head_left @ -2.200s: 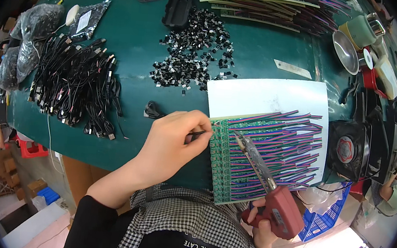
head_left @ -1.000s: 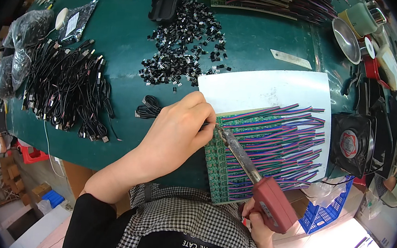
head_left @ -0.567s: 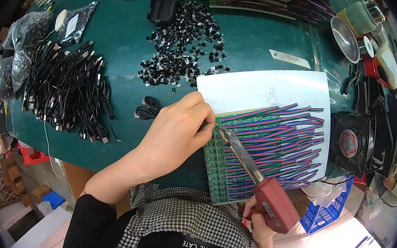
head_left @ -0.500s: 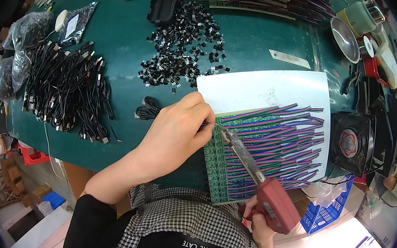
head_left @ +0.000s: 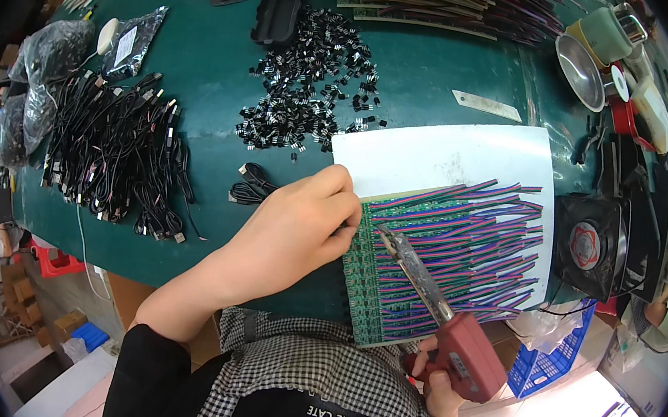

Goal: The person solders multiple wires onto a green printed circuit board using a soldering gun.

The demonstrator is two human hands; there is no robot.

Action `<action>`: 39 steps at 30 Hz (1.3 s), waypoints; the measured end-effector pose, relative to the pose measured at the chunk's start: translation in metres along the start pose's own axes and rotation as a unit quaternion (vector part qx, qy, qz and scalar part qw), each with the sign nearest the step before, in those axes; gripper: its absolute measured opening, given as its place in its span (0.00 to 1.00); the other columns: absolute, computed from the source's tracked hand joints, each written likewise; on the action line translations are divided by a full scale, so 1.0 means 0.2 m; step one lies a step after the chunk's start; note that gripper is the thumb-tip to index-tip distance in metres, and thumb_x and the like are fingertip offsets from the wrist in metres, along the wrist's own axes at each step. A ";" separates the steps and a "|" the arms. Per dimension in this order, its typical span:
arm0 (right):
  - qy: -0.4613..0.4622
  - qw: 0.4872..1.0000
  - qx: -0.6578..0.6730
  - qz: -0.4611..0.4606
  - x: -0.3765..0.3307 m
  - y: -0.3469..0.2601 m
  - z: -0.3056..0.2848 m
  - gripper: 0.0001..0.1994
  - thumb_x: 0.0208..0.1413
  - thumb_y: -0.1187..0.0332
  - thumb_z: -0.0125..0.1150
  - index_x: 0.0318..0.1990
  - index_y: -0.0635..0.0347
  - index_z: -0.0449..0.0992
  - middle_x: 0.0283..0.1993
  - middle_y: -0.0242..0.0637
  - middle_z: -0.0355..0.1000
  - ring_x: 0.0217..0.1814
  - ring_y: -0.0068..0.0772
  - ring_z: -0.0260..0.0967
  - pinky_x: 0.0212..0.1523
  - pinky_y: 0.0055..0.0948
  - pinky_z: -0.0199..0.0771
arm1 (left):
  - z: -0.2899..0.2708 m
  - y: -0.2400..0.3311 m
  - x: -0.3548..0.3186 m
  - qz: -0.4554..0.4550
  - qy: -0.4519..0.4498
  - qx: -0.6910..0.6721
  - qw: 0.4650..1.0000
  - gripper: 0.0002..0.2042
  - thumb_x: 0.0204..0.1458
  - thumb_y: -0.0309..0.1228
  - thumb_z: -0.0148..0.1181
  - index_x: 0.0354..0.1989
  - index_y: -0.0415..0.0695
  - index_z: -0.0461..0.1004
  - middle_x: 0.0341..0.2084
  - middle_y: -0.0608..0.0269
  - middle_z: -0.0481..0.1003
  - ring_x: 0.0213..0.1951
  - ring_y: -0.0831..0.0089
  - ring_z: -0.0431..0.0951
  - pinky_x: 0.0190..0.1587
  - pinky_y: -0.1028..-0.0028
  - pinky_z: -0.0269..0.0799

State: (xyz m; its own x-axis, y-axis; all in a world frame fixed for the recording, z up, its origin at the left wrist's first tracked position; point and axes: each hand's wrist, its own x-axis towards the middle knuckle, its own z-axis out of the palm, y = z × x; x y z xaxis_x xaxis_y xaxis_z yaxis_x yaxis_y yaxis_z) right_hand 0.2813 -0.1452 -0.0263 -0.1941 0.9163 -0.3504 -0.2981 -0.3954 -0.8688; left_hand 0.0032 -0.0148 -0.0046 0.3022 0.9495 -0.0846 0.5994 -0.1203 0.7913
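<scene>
Your right hand point(head_left: 437, 373) is wrapped around the handle of the soldering gun point(head_left: 456, 341), low and to the right, so its tip angles over the circuit board point(head_left: 362, 284) near your left fingers. The left hand point(head_left: 301, 217) has its grip pinched at the board's left edge, seemingly on the black cable point(head_left: 253, 185), though your knuckles hide the held end. The striped wires point(head_left: 459, 249) fan rightward, leaving that edge accessible. The white sheet point(head_left: 451, 159) lies under the board, probably shielding the green surface point(head_left: 209, 40).
</scene>
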 end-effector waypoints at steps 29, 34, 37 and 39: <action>0.034 0.999 0.003 0.007 0.01 -0.01 0.01 0.32 0.46 0.68 0.73 0.57 0.69 0.63 0.46 0.49 0.74 0.30 0.29 0.72 0.29 0.23 0.72 | 0.08 0.00 -0.04 0.031 0.095 0.124 0.987 0.09 0.40 0.19 0.62 0.29 0.40 0.70 0.31 0.61 0.67 0.30 0.65 0.73 0.32 0.69 0.71; 0.059 0.997 -0.057 -0.010 -0.01 -0.04 0.05 0.32 0.50 0.55 0.68 0.55 0.68 0.65 0.48 0.45 0.73 0.28 0.27 0.69 0.29 0.24 0.68 | 0.06 0.05 -0.06 0.029 0.076 0.205 0.975 0.09 0.40 0.20 0.64 0.30 0.40 0.72 0.33 0.60 0.69 0.40 0.61 0.72 0.41 0.67 0.70; 0.056 0.993 -0.100 -0.017 0.00 -0.06 0.05 0.33 0.51 0.49 0.66 0.55 0.68 0.65 0.48 0.42 0.72 0.27 0.26 0.68 0.27 0.25 0.67 | 0.01 0.03 -0.12 0.061 0.112 0.117 0.985 0.10 0.41 0.19 0.64 0.34 0.39 0.74 0.37 0.58 0.70 0.44 0.58 0.71 0.45 0.65 0.69; 0.078 0.988 -0.129 -0.029 0.02 -0.04 0.05 0.36 0.52 0.46 0.64 0.54 0.70 0.61 0.44 0.46 0.68 0.24 0.28 0.65 0.23 0.22 0.65 | -0.11 -0.03 -0.21 0.032 0.139 0.164 0.976 0.12 0.40 0.16 0.61 0.36 0.40 0.75 0.38 0.56 0.72 0.42 0.57 0.72 0.44 0.64 0.69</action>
State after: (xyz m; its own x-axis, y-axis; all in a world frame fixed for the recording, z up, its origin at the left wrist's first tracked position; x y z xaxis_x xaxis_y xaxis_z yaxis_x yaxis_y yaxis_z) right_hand 0.2732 -0.1396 -0.0158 -0.0323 0.9435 -0.3297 -0.0519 -0.3310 -0.9422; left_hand -0.0290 -0.0470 0.0061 0.1624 0.9732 0.1627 0.8047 -0.2260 0.5489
